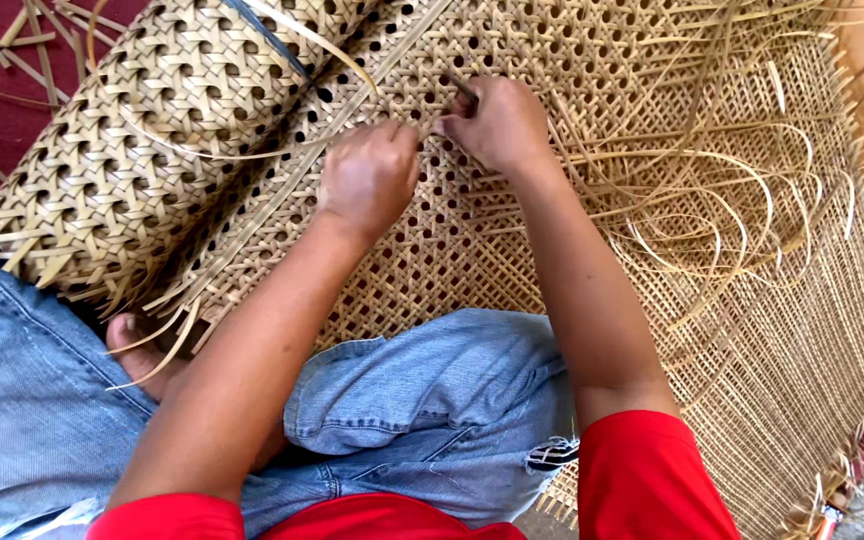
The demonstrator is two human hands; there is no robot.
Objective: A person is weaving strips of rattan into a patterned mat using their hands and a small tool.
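**Hands at work on a cane mat**

Head view: seen from above, seated, legs in blue jeans crossed below the woven cane mat. Left hand curled into a loose fist, knuckles up, pressed down on the mat near its middle, fingertips tucked against the weave; whether a strand is pinched there cannot be told. Left forearm running up from the lower left, across the jeans. Right hand just beside the left, almost touching, fingers closed on a thin dark tool whose tip pokes up and left into the mat's holes. Right forearm bent at the elbow, slanting down to a red sleeve at the mat's near edge. Rolled-up end of the mat lying left of both hands. Loose cane strands looping over the mat right of the hands. Bare toe showing under the roll's fringe.
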